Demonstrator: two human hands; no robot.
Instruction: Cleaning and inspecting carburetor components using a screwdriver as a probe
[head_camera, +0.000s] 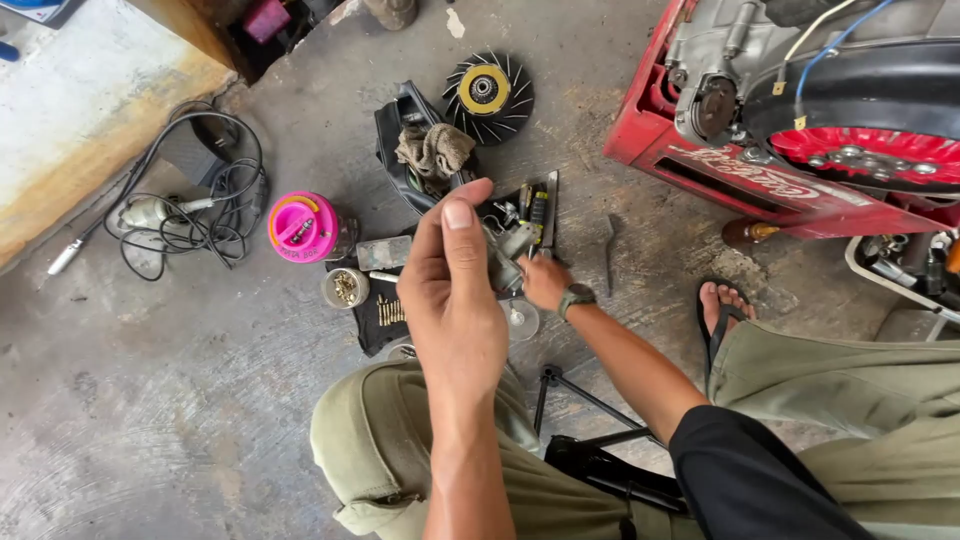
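Note:
My left hand (452, 290) is raised over the floor, fingers closed around a small grey metal part (507, 262) that shows just past its edge. Lower and to the right, my right hand (543, 281), with a watch on the wrist, reaches down to the same part beside a black tray of small tools (535, 207). What its fingers grip is hidden. Beneath my hands lie a black cloth with brass bits (383, 313) and a small round tin of screws (345, 287).
A black finned fan wheel with a yellow hub (488, 95) and a rag on a black cover (433, 150) lie ahead. A pink round lid (302, 226) and coiled black cable (205, 195) sit left. A red crate under an engine (760, 180) stands right, near my sandalled foot (722, 310).

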